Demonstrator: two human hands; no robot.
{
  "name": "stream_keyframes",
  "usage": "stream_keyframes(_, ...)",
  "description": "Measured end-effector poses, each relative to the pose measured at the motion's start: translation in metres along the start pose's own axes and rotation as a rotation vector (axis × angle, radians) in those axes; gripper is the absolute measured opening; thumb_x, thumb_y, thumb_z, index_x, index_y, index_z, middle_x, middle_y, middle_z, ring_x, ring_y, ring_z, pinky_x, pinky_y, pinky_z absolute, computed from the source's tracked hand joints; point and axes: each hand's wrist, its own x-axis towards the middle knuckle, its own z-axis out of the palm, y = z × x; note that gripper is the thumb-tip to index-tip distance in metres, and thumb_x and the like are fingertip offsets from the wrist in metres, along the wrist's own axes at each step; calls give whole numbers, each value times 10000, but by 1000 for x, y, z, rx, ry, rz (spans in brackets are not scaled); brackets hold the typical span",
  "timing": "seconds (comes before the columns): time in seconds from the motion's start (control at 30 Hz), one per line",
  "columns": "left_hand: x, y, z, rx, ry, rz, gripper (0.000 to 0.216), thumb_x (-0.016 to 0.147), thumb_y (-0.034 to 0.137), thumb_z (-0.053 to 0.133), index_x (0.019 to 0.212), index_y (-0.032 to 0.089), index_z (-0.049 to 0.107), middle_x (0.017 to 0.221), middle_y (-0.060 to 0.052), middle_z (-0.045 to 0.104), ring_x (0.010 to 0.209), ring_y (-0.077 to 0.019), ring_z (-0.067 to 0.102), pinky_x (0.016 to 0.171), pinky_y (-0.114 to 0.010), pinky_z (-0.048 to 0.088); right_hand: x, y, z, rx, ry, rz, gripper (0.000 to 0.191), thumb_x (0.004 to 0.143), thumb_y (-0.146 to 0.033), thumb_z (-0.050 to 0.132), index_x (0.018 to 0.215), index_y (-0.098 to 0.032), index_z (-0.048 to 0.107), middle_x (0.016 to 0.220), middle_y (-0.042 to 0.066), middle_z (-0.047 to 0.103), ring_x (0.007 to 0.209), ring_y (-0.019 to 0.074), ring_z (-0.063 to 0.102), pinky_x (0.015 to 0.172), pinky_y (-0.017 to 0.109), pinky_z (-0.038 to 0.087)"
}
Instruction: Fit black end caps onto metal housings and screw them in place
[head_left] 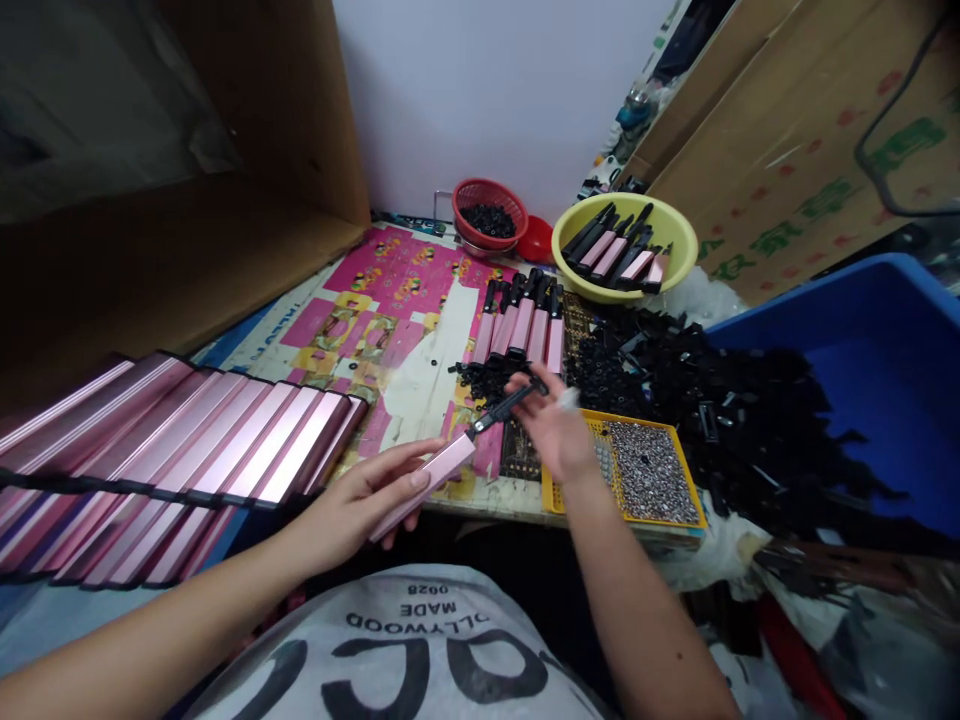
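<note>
The yellow tray [622, 470] and heaped black parts [675, 400] block the right hand's [551, 425] way to the blue bin [862, 340].

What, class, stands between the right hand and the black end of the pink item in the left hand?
Nothing visible does: the right hand reaches the black end of the pink metal-bodied item, which the left hand holds, and its fingers appear to touch it.
</note>
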Motion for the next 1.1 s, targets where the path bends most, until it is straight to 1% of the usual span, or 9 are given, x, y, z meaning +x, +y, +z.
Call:
stream_keyframes(0.1, -4, 5, 0, -27, -141, -138, 517, 811, 446, 535, 1279, 235, 483, 701, -22, 598, 488, -99, 487, 372, -165, 339, 12, -9, -8, -83, 6, -122, 542, 770, -638, 402, 1124, -243, 517, 1053, 60, 649, 1016, 199, 600, 889, 381, 448)
stream_keyframes(0.27, 1, 11, 19, 87, -159, -166, 525, 809, 477, 517, 1267, 219, 502, 555, 20, 536, 384, -73, 390, 346, -167, 294, -1, 33, 36, -140, -263, 44, 630, 781, -684, 313, 1114, -189, 518, 954, 94, 674, 930, 217, 634, 866, 399, 443)
stream_keyframes(0.5, -2, 18, 17, 264, -166, -23, 371, 815, 495, 481, 951, 165, 580, 676, -7, 561, 504, -107, 480, 420, -198, 347, -16, 46, 46, -189, -19, -126, 481, 836, -568, 337, 966, -172, 577, 877, 76, 673, 858, 199, 633, 838, 375, 456)
stream_keyframes(0.57, -9, 19, -8, 543, 35, 131, 326, 814, 477, 487, 919, 177, 561, 715, -17, 573, 605, -142, 527, 523, -232, 403, -18, 45, 36, -232, 23, -181, 402, 845, -499, 390, 971, -172, 587, 898, 75, 671, 885, 203, 627, 844, 374, 453)
stream_keyframes(0.7, -39, 15, -100, 1185, 700, 298, 317, 779, 479, 515, 848, 170, 535, 1071, -125, 566, 989, -254, 527, 873, -357, 403, -22, 56, 16, -321, 172, -149, 339, 888, -423, 378, 929, -167, 596, 847, 68, 671, 813, 182, 633, 775, 341, 469)
stream_keyframes(0.8, -55, 13, -163, 1447, 909, 63, 398, 703, 542, 557, 746, 148, 519, 1151, -181, 534, 1073, -335, 475, 911, -435, 381, -30, 64, 11, -425, 134, -138, 317, 907, -381, 353, 925, -171, 590, 837, 59, 659, 774, 168, 622, 732, 315, 472)
stream_keyframes(0.87, -48, 17, -179, 1430, 987, -39, 480, 709, 574, 526, 874, 124, 548, 1062, -161, 568, 986, -336, 515, 833, -444, 424, -32, 69, 10, -549, 60, -182, 287, 904, -343, 354, 938, -180, 587, 849, 52, 648, 781, 166, 609, 727, 307, 466)
stream_keyframes(0.97, -8, 36, -150, 1173, 943, 173, 560, 744, 550, 507, 1070, 96, 525, 1062, -163, 570, 984, -330, 524, 831, -433, 422, -29, 75, 8, -825, -29, -304, 219, 857, -255, 403, 935, -190, 596, 867, 49, 634, 816, 181, 588, 747, 315, 446)
stream_keyframes(1.1, 75, 69, -54, 924, 492, 415, 478, 755, 549, 529, 1095, 213, 542, 1069, -56, 609, 929, -208, 576, 766, -291, 456, -28, 79, 7, -1078, -144, -423, 207, 787, -180, 438, 917, -190, 599, 872, 54, 636, 849, 206, 568, 773, 338, 421)
